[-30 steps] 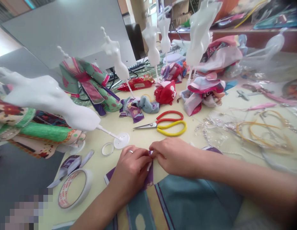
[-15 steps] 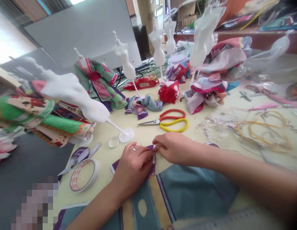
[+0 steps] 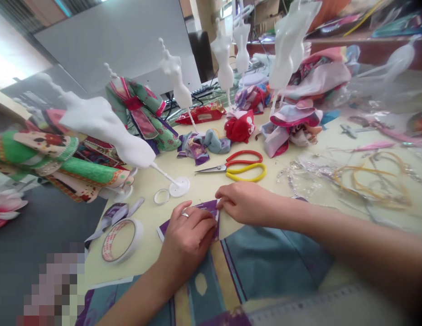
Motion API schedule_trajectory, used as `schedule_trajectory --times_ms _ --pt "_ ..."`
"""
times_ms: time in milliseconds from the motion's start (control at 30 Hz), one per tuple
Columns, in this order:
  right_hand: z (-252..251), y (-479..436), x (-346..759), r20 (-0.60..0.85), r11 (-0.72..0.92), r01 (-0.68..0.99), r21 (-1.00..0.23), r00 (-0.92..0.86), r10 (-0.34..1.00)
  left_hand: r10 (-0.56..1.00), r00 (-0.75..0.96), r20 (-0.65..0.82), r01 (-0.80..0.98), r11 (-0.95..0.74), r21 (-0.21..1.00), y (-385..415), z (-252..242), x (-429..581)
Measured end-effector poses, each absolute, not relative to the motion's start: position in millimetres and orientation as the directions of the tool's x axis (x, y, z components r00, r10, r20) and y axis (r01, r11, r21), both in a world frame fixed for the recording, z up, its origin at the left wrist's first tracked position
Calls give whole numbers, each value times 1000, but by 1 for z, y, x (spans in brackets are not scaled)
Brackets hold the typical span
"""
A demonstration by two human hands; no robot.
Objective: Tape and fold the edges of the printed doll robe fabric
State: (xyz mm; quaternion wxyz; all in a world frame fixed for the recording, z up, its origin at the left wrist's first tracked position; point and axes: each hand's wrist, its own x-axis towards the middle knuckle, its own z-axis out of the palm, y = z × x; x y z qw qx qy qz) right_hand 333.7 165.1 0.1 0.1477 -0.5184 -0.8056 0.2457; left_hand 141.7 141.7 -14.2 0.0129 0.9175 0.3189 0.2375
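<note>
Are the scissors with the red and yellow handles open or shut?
Shut. The scissors lie on the table with their blades pressed together in one narrow point.

Scissors (image 3: 227, 166) w/ red & yellow handles, white plastic dress forms (image 3: 225, 59), green doll dress (image 3: 141, 115), tape roll (image 3: 132, 240), beaded trim (image 3: 299, 174)
</note>
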Motion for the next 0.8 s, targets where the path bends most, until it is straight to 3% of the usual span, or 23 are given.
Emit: schedule_trajectory --times_ms 800 --pt "-3 165 334 -20 331 754 -567 -414 910 568 727 386 588 -805 78 137 -20 142"
